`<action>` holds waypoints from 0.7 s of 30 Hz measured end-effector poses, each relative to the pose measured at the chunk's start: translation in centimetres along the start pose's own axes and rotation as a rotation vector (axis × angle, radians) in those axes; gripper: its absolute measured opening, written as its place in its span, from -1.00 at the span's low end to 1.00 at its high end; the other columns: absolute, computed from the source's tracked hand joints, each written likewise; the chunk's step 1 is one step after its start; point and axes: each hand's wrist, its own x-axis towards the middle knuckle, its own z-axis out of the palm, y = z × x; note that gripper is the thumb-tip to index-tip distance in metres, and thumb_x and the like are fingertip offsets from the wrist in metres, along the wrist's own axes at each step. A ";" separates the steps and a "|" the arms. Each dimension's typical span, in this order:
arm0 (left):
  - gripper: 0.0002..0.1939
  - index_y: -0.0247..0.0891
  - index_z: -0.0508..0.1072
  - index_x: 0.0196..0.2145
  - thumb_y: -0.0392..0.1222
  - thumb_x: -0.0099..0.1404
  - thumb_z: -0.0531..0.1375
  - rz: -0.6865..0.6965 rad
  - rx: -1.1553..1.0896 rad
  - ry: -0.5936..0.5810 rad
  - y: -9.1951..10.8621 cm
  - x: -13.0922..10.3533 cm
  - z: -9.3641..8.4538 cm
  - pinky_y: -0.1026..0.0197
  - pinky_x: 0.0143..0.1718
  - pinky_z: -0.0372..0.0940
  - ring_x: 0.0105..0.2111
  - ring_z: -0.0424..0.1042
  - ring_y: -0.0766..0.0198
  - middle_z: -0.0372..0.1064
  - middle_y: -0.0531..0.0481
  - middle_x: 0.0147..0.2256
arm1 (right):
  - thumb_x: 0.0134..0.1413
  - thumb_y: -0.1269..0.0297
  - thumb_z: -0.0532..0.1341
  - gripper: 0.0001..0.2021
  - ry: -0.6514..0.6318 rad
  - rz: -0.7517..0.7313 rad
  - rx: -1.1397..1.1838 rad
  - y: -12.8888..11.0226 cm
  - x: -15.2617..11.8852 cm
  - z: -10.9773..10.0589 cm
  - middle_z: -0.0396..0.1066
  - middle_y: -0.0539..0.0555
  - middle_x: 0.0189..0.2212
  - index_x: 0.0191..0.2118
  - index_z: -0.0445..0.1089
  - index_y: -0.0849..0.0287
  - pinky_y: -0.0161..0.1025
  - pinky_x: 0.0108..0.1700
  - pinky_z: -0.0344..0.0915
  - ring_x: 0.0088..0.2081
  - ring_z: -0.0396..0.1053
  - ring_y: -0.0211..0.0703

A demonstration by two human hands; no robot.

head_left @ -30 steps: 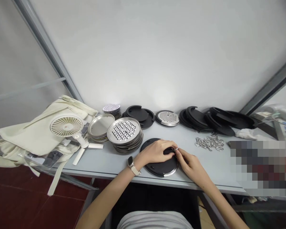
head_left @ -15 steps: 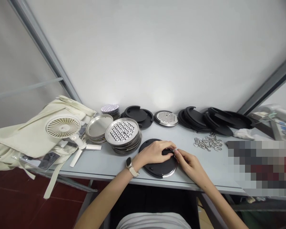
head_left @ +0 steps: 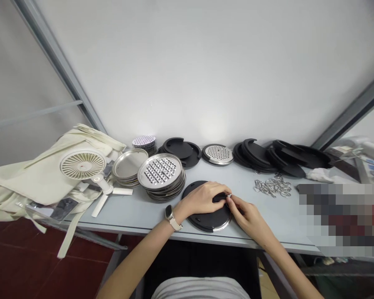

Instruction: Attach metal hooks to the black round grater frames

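Observation:
A round black disc (head_left: pixel 202 220) with a metal rim showing at its lower right lies flat near the table's front edge. My left hand (head_left: pixel 204 198), with a watch on the wrist, rests on the disc, its fingers closed round the black part at the upper right. My right hand (head_left: pixel 244 214) meets it at the disc's right edge, thumb and finger pinched on something too small to make out. Right of the hands lies a heap of metal rings or clips (head_left: pixel 272 186).
To the left stand a stack of metal grater discs (head_left: pixel 160 172), plain metal discs (head_left: pixel 130 165), a white fan (head_left: pixel 83 165) and a cream bag (head_left: pixel 43 172). Along the wall are black rings (head_left: pixel 255 154) and a perforated disc (head_left: pixel 218 154). A pixelated area covers the right side.
My right hand's fingertips have shifted slightly left along the disc's edge. My left hand stays on the disc almost unmoved.

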 end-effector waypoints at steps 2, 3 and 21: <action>-0.75 -0.26 0.37 -0.10 -0.34 0.24 0.11 0.004 0.009 -0.001 -0.1 0.0 0.0 0.17 0.02 0.23 -0.08 0.37 0.21 0.42 -0.07 -0.13 | 0.29 0.08 -0.10 -0.64 0.016 -0.009 -0.025 0.0 0.0 0.1 0.22 -0.06 -0.62 -0.45 0.21 0.15 -0.35 -0.48 0.10 -0.56 0.17 -0.27; -0.74 -0.25 0.37 -0.10 -0.35 0.23 0.11 0.002 0.012 -0.001 -0.1 0.0 0.0 0.16 0.01 0.23 -0.08 0.37 0.21 0.42 -0.07 -0.13 | 0.29 0.08 -0.10 -0.63 0.021 -0.011 -0.035 0.1 0.0 0.1 0.24 -0.05 -0.62 -0.46 0.21 0.14 -0.35 -0.48 0.11 -0.56 0.19 -0.26; -0.76 -0.24 0.37 -0.12 -0.34 0.24 0.12 -0.029 -0.020 -0.006 -0.1 -0.2 0.0 0.23 -0.01 0.24 -0.10 0.41 0.25 0.44 -0.02 -0.13 | 0.28 0.12 -0.06 -0.71 0.028 0.008 -0.066 0.0 -0.3 0.2 0.12 -0.11 -0.65 -0.43 0.15 0.11 -0.36 -0.50 0.04 -0.60 0.10 -0.29</action>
